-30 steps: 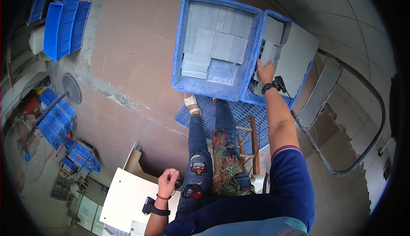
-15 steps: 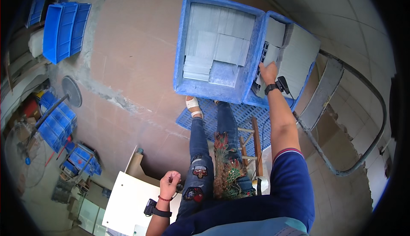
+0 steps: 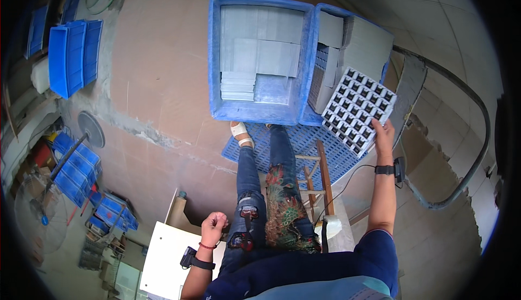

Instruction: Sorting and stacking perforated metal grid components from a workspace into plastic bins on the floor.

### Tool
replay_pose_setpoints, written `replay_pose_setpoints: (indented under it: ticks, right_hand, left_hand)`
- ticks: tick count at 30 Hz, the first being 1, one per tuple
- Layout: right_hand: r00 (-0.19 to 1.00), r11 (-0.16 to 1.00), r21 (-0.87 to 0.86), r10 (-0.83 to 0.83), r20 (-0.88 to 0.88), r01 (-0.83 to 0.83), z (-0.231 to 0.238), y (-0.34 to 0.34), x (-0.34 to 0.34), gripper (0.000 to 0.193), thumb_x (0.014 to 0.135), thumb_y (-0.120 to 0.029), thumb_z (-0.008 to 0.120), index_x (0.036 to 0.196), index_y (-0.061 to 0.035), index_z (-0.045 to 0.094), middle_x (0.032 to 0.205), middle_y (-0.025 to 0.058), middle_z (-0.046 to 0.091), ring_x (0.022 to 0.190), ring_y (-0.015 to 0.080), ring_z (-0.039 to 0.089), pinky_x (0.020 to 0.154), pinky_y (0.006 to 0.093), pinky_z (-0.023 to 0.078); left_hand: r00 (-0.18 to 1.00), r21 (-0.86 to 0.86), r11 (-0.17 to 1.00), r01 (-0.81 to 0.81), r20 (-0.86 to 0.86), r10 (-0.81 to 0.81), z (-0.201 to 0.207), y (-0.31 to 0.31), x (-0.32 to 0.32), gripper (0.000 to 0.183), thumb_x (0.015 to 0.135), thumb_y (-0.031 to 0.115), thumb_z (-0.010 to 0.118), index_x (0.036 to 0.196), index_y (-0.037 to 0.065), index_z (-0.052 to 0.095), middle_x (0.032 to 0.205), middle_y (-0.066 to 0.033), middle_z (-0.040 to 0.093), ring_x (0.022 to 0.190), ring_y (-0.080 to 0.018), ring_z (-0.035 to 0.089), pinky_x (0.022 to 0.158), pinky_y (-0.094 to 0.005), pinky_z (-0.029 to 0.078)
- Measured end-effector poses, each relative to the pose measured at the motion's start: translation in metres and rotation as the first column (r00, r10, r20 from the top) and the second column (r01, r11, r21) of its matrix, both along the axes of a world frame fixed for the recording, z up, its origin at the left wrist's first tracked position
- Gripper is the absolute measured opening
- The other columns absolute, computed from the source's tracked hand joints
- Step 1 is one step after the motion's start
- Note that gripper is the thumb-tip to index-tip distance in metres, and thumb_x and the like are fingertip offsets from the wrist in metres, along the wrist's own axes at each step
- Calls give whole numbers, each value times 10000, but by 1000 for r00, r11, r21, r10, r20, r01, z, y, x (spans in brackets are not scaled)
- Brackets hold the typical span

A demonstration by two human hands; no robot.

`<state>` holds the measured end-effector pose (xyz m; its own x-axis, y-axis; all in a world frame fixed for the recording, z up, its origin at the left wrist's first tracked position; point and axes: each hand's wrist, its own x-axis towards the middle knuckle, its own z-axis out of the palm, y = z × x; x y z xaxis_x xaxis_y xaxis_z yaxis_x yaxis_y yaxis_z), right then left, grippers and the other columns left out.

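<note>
My right hand (image 3: 383, 135) grips a square white tray (image 3: 358, 107) by its near right edge. Rows of small dark parts fill the tray's face, which is tilted toward me. It hangs over the near right corner of the right blue crate (image 3: 309, 116), where stacked pale sheets and more trays stand on edge. Low down beside my leg is my left hand (image 3: 214, 226), its fingers curled in with nothing visible in them. The white tabletop (image 3: 168, 256) lies next to it.
A larger blue crate (image 3: 215, 66) holds flat pale stacks. Beneath is a blue slatted pallet (image 3: 320, 147), with a wooden stool (image 3: 324, 175) nearer me. A bent metal bar (image 3: 477, 104) curves along the right. Blue bins (image 3: 68, 61) and a fan (image 3: 40, 213) stand at the left.
My right hand has drawn the tray out of the right crate, bringing it nearer and to the right. My left hand stays nearly where it was. The view has shifted slightly.
</note>
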<state>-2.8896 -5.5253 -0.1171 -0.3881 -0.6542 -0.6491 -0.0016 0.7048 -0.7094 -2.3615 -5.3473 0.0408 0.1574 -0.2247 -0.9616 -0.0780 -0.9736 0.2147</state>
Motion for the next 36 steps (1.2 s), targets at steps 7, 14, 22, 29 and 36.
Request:
replay_pose_setpoints:
  ticks: [7, 14, 22, 29, 36]
  right_hand:
    - [894, 903, -134, -365, 260, 408, -47, -12, -88, 317, 841, -43, 566, 1141, 41, 510, 1127, 117, 574, 1010, 203, 568, 893, 335, 452]
    - [644, 740, -29, -564, 517, 672, -145, -17, -100, 425, 850, -32, 552, 1258, -45, 431, 1234, 118, 519, 1120, 255, 513, 958, 430, 416]
    - [784, 943, 332, 182, -593, 32, -137, 39, -89, 257, 839, -283, 608, 899, -35, 635, 786, 65, 611, 716, 188, 549, 621, 331, 466]
    - [877, 947, 178, 315, -363, -267, -166, 48, 96, 378, 776, -252, 640, 989, 58, 605, 931, 219, 629, 889, 299, 609, 810, 366, 464]
    - [609, 896, 443, 360, -707, -15, -207, 9, 168, 711, 720, -257, 701, 1228, 103, 356, 1212, 287, 449, 1119, 408, 449, 958, 422, 366]
  left_hand:
    - [997, 34, 997, 71, 18, -72, -6, -7, -1, 119, 882, 113, 559, 836, 6, 585, 718, -22, 588, 641, -81, 552, 608, -216, 463]
    - [993, 73, 991, 114, 27, -117, -9, -11, -7, 126, 887, 114, 557, 823, 7, 578, 710, -15, 574, 637, -73, 532, 597, -214, 453]
    - [990, 96, 986, 139, -24, -137, -16, -11, -11, 162, 895, 176, 562, 846, 22, 573, 731, -27, 587, 653, -93, 561, 615, -230, 469]
    - [990, 88, 987, 132, -50, -128, -28, -11, -24, 160, 892, 159, 561, 841, 9, 584, 724, -11, 588, 646, -82, 558, 611, -223, 466]
    - [1000, 92, 996, 7, -6, -7, -23, -6, -14, 113, 889, 128, 567, 856, 21, 583, 754, -28, 592, 653, -81, 553, 601, -205, 457]
